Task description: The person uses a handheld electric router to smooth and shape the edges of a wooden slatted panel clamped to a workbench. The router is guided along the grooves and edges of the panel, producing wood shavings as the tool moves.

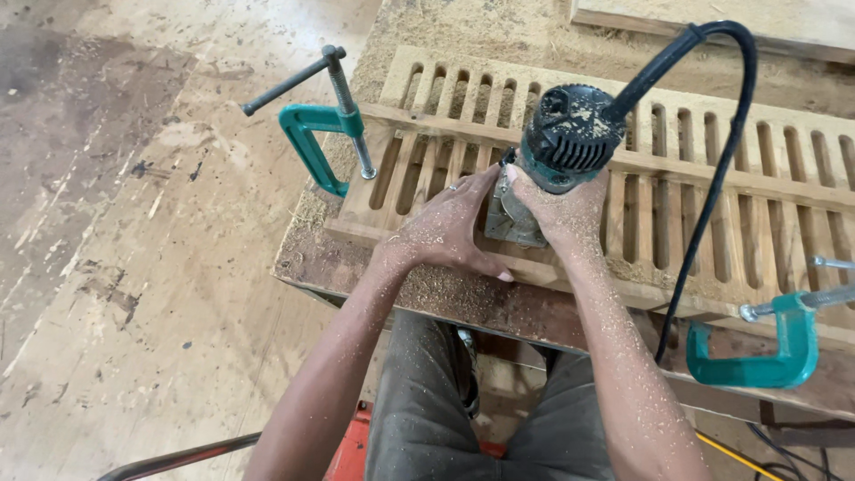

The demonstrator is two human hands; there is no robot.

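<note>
On the sawdust-covered workbench [463, 298], both hands clamp a teal-and-black handheld router [557, 147] at the slotted wooden panel's [712, 178] near rail — left hand [450, 227] fingers wrapped round its base, right hand [563, 209] gripping the body. Its black cord [712, 187] loops right — it could snag the teal clamp [766, 352] and jerk the cutter.

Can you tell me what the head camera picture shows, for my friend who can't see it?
Two sawdust-covered hands, left hand and right hand, hold a small teal and black router on a slotted wooden panel. Teal clamps pin the panel to a dusty workbench.
</note>
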